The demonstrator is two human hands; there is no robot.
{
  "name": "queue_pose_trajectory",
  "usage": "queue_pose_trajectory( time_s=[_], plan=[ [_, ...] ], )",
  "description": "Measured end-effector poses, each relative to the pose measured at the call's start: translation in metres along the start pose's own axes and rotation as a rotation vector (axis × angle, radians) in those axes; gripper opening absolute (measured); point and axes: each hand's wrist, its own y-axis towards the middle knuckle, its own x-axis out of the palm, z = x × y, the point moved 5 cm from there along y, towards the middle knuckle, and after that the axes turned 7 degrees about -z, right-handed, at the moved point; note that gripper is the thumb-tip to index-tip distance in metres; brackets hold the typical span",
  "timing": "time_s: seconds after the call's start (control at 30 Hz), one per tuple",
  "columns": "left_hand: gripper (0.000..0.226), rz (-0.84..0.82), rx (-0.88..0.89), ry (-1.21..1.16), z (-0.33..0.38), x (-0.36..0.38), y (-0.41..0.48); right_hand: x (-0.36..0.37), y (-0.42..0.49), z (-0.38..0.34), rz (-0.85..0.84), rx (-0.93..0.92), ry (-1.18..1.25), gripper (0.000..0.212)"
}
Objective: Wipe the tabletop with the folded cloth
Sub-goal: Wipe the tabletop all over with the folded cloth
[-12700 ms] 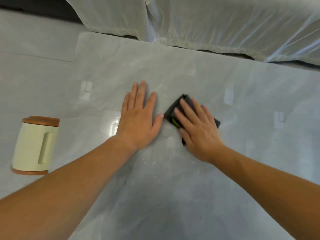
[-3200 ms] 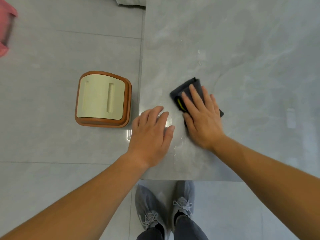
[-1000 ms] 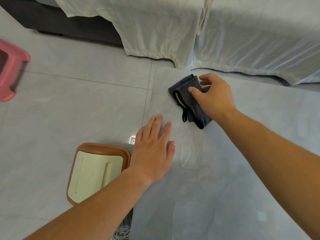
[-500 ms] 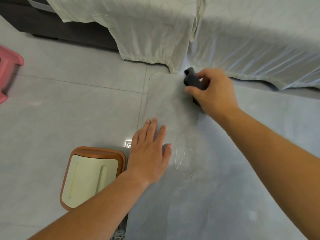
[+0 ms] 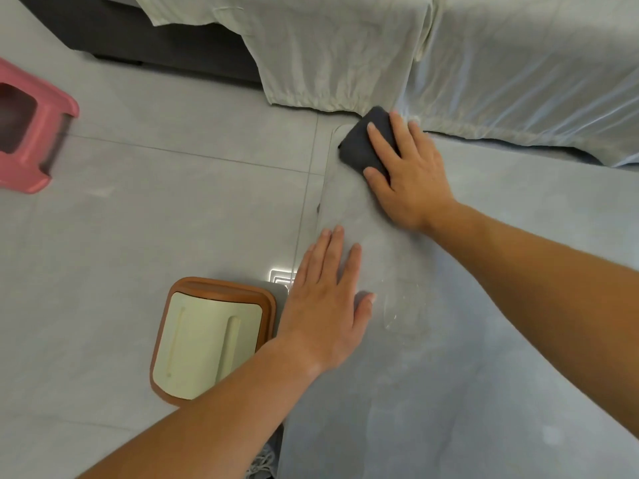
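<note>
A dark grey folded cloth (image 5: 361,145) lies on the far left corner of the grey marble-look tabletop (image 5: 484,340). My right hand (image 5: 409,178) lies flat on the cloth, fingers straight, pressing it onto the table. The hand covers the cloth's right part. My left hand (image 5: 326,305) rests flat on the tabletop near its left edge, fingers spread, holding nothing. A wet streak glistens just to the right of its thumb.
A cream stool with a brown rim (image 5: 211,335) stands on the tiled floor against the table's left edge. A pink plastic stool (image 5: 31,140) is at the far left. A pale sheet over furniture (image 5: 449,63) hangs right behind the table's far edge.
My right hand held the bunched cloth lifted at the far corner half a second ago; now it lies flat, pressing the cloth on the table. The left hand has stayed in place.
</note>
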Motion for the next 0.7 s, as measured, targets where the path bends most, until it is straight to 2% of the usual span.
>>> queue_pose_trajectory(
  time_s=[0.1,0.2,0.27,0.33,0.43,0.47,0.5,0.6,0.67,0.7],
  plan=[
    [0.067,0.057,0.010,-0.020,-0.004,0.009,-0.012,0.003,0.006,-0.018,0.035,0.029,0.026,0.059],
    [0.066,0.079,0.020,-0.010,-0.005,0.019,-0.026,0.023,-0.042,-0.041,-0.012,-0.262,-0.059,0.059],
    [0.066,0.091,0.021,-0.007,-0.004,0.022,-0.032,0.026,-0.050,-0.032,-0.063,-0.369,-0.099,0.059],
    [0.066,0.101,0.015,-0.011,-0.003,0.024,-0.031,0.016,-0.026,-0.017,-0.021,-0.295,-0.092,0.059],
    [0.067,0.111,0.000,-0.029,-0.001,0.025,-0.029,0.004,0.008,-0.011,0.044,-0.014,0.002,0.059],
    [0.067,0.114,-0.003,-0.022,0.000,0.024,-0.029,0.005,0.006,-0.019,0.058,0.008,0.018,0.059],
    [0.067,0.113,-0.005,-0.015,0.001,0.024,-0.030,0.008,-0.004,-0.028,0.066,-0.026,0.015,0.058],
    [0.067,0.117,-0.033,0.000,0.003,0.022,-0.032,0.032,-0.059,-0.042,-0.001,-0.290,-0.077,0.057],
    [0.069,0.109,-0.048,0.012,0.008,0.023,-0.034,0.037,-0.084,-0.022,-0.037,-0.328,-0.097,0.056],
    [0.070,0.104,-0.049,0.028,0.011,0.025,-0.036,0.034,-0.083,-0.008,-0.030,-0.289,-0.087,0.056]
  ],
)
